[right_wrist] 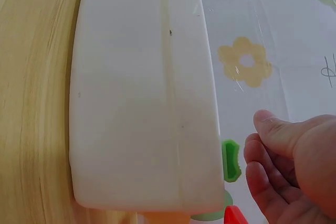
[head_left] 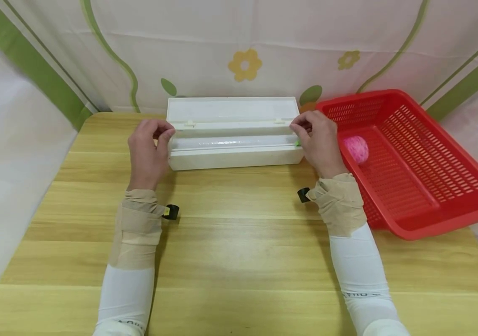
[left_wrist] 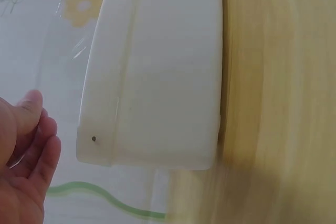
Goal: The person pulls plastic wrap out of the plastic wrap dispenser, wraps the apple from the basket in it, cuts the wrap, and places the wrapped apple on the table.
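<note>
Film edge [head_left: 230, 131] barely visible between hands.

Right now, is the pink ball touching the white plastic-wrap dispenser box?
Apart. Head view: pink ball lies inside the red basket, right of the white box.

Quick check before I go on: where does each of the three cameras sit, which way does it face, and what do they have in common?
Head: above the wooden table, facing forward and down; both forearms, left hand and right hand at the white dispenser box.
Left wrist: beside the box's left end; fingers show.
Right wrist: beside the right end; fingers, green slider.
Shared: all three show the box and tabletop.
</note>
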`<state>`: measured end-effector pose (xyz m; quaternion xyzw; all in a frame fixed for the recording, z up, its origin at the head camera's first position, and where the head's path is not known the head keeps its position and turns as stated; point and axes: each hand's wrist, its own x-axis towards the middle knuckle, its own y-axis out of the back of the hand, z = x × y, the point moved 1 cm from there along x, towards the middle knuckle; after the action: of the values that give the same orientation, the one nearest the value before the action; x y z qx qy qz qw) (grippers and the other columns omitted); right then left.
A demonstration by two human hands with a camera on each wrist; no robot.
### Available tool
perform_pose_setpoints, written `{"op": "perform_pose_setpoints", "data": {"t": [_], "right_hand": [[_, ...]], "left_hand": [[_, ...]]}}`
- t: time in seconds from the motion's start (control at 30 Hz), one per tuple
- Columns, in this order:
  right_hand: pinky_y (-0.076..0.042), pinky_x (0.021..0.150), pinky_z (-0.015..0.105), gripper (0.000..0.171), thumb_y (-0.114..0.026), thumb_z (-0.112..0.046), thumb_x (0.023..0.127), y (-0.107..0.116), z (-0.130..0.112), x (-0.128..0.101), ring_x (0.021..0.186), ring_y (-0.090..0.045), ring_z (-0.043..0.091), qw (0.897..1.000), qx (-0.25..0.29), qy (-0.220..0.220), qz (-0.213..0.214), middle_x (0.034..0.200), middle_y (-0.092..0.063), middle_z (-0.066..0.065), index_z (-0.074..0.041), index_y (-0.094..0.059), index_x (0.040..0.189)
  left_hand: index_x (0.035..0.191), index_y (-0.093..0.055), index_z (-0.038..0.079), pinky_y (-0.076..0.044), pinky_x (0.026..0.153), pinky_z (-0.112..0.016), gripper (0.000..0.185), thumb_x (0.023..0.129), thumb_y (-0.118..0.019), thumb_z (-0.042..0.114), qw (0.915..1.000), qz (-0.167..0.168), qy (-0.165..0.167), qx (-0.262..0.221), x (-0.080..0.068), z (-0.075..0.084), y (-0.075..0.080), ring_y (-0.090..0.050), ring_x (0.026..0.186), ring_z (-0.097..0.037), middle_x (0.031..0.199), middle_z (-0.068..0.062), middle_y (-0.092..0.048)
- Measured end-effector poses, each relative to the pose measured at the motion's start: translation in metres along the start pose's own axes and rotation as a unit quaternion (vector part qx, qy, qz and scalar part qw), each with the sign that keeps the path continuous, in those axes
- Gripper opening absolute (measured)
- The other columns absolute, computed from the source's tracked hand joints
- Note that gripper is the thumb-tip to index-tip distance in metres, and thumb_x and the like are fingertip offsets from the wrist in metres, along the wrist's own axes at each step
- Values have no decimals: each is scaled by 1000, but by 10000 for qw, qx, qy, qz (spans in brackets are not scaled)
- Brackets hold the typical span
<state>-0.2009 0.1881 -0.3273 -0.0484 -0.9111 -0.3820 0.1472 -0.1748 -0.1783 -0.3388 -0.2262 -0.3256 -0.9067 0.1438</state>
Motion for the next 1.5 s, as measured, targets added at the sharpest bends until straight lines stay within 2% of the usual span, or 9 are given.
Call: {"op": "perform_pose_setpoints", "data": {"t": [0.63,0.9,1.3,1.5], "right_hand": [[-54,89,33,19,-71,-15,101,6,-10,0,100,-64,26,9997,37,70,227,112,-70,16,0,-74,113],[-52,87,25,20,-70,-15,101,7,-11,1,100,-64,24,9996,5,106,246,113,-70,15,0,-74,114],[-54,91,30,22,-70,-18,102,11,-15,-2,102,-64,23,9996,-4,58,292,115,-70,14,-1,-74,116],[-52,89,21,22,-70,-18,102,14,-13,1,101,-64,21,9990,1,138,420,114,-70,14,-1,-75,115]], "left_hand": [[106,-71,-8,-43,83,-16,18,102,-68,9,9997,182,-155,-81,0,5,7,-62,94,-30,105,-26,-69],[106,-71,-9,-43,83,-15,21,102,-68,11,9995,250,-201,-83,1,9,10,-62,94,-30,104,-27,-69],[105,-71,-10,-44,83,-15,22,103,-67,11,9989,300,-322,-140,1,13,13,-63,94,-31,105,-27,-69],[105,-71,-9,-44,83,-15,21,103,-68,11,9986,349,-302,-241,5,16,9,-63,94,-30,105,-26,-69]]}}
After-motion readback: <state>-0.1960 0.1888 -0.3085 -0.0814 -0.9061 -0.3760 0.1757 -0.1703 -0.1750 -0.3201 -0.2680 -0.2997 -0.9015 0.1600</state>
